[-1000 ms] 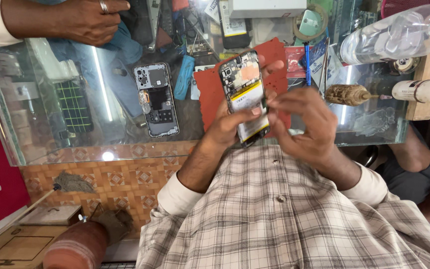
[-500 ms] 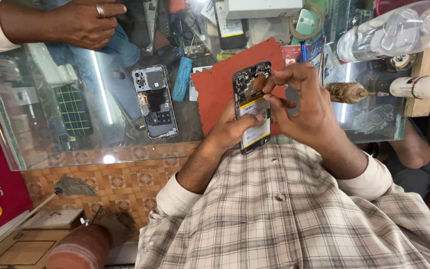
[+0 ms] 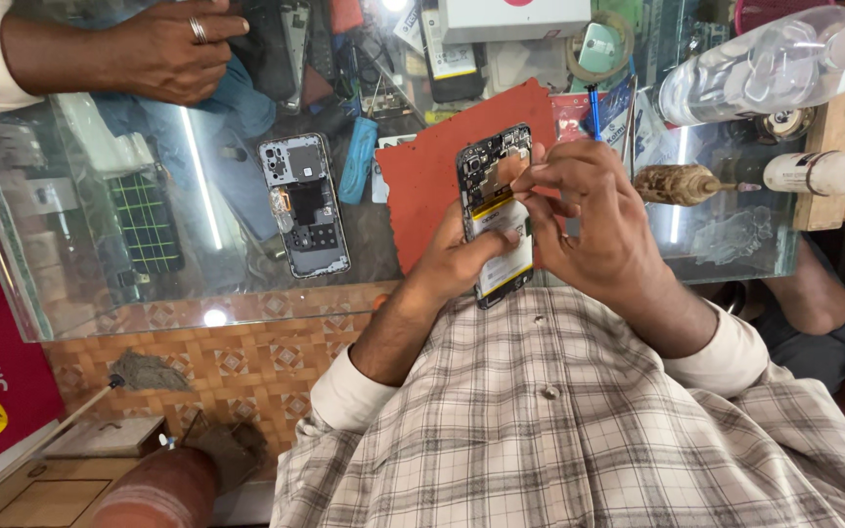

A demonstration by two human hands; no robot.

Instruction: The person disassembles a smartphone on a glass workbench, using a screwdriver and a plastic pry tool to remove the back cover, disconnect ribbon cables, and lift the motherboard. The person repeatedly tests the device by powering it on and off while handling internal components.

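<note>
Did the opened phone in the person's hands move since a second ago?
Yes. The opened phone moved up, away from the person, and now lies more over the red mat; both hands hold it.

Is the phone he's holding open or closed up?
Open: the phone has no back cover, showing its battery and circuit board.

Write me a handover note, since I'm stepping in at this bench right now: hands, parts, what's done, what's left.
Left hand: grips the opened smartphone from below, thumb on its battery.
Right hand: fingertips pinch at the upper board area by a copper-coloured patch; what they hold is too small to tell.
Parts: phone is above the red work mat on the glass counter. A second opened phone lies left of the mat. Another person's ringed hand rests at the far edge.
Done: back cover off.
Left: the upper-board work, then closing.
</note>
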